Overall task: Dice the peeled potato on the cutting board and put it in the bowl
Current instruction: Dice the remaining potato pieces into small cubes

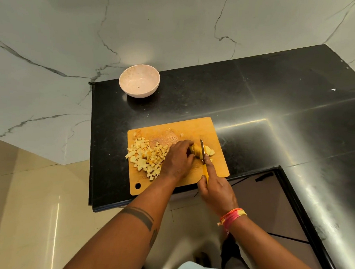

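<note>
A wooden cutting board (193, 127) lies on the black counter. On its left half sits a heap of potato dice (146, 156). My left hand (178, 159) holds the uncut potato piece (194, 149) down with curled fingers. My right hand (216, 189) grips the yellow handle of a knife (202, 150), forefinger along the spine, and the blade stands in the potato. A few cut slices (209, 151) lie to the right of the blade. A pale pink bowl (139, 80) stands empty at the counter's far left corner.
The black counter (255, 97) runs back and to the right in an L shape, with its front edge just below the board. White marble wall panels rise behind it. The beige tiled floor lies to the left.
</note>
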Motion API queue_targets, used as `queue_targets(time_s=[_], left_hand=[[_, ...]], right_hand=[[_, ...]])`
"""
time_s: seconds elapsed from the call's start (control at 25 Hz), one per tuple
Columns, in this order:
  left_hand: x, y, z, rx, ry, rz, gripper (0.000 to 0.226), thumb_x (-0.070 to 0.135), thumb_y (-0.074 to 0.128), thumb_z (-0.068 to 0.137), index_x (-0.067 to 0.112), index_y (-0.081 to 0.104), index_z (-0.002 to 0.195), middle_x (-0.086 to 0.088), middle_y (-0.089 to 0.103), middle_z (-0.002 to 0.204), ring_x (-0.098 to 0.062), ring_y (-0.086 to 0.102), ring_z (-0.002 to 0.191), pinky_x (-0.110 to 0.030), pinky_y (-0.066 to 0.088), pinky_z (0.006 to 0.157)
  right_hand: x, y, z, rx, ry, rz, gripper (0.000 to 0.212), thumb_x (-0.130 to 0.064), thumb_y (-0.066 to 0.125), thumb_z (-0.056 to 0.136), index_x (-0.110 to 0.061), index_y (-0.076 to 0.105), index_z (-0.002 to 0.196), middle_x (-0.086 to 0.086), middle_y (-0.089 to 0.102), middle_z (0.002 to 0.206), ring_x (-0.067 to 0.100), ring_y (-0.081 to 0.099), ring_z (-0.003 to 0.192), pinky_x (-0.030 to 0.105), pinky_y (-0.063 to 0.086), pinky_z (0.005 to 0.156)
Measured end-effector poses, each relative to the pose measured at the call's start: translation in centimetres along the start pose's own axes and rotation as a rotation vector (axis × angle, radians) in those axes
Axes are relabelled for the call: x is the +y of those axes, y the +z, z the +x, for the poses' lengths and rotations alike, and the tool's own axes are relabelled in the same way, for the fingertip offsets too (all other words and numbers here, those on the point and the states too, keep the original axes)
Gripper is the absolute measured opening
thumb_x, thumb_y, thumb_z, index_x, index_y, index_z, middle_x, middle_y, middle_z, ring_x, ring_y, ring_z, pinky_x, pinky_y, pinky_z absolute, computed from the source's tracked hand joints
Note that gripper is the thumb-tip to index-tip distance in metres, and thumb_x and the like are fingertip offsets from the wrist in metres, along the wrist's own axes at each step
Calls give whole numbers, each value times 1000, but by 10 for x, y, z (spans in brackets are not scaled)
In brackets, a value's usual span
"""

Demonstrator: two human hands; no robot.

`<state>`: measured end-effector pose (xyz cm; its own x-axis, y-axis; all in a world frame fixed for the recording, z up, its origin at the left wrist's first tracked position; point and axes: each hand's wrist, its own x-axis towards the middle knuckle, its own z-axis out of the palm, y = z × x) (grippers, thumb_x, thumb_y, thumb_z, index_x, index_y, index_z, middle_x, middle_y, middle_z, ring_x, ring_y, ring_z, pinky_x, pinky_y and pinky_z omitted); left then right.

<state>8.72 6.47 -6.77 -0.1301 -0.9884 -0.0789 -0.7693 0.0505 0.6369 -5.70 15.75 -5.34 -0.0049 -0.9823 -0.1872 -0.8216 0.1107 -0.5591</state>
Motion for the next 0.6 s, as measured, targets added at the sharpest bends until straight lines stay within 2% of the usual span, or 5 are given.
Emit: queue_targets(time_s=[0.16,0.36,0.48,0.6], left_hand=[[0,1,-1,19,16,13,39,21,63,91,19,55,129,-1,57,128,-21,51,117,-34,46,98],[-7,-1,-7,45,40,67,28,19,58,94,17,56,121,-1,59,120,-22,49,109,-33,45,90],[-15,-6,-14,62,44,113,22,17,54,97,16,58,118,-2,61,117,-21,49,107,-31,44,87],[-19,-10,-16,38,42,161,30,20,53,98,16,57,127,-3,58,125,-21,48,112,-33,44,94]], right_hand=[[2,3,-6,-19,-4,4,74,-27,47,99,-32,7,162,-8,44,54,13,44,45,30,30,46],[1,3,-11,-30,-32,-8,73,-27,47,99,-34,7,161,-8,46,54,12,44,46,29,24,44],[-3,4,-14,-50,-84,-23,76,-30,45,99,-38,0,160,-7,48,56,14,48,48,33,35,46],[-8,8,-14,-75,-113,-61,77,-33,42,99,-41,-5,159,-5,50,59,16,50,51,35,38,49]])
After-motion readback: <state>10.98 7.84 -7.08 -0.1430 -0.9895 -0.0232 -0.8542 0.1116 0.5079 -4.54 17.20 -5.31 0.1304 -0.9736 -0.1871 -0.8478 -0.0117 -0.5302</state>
